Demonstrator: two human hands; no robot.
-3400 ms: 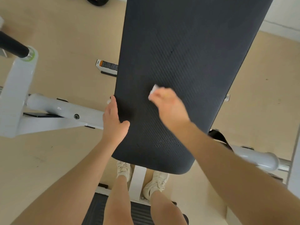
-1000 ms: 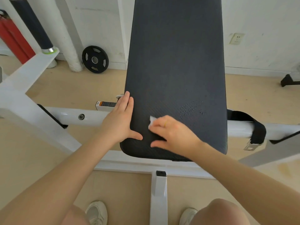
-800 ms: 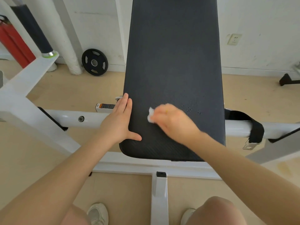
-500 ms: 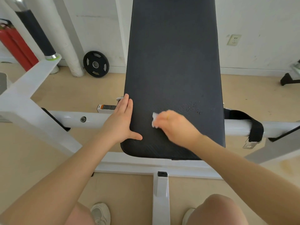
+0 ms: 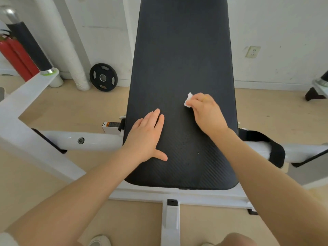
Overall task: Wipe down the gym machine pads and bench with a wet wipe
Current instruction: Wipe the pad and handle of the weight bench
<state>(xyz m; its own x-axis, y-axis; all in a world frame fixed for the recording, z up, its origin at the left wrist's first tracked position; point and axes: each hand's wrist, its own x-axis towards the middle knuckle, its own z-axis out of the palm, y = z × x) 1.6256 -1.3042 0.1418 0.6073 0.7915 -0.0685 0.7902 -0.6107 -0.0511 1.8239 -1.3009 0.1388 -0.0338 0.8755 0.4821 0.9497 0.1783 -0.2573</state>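
The wet wipe is a small white crumpled wad, only its tip showing past our right hand, whose grip is pinched around it and pressing it onto the right side of the black pad. The pad is long, dark and finely ribbed, with a rounded near edge and a few tiny specks near our right wrist. Our left hand lies flat on the pad's left side, fingers together, thumb spread. A white frame runs underneath.
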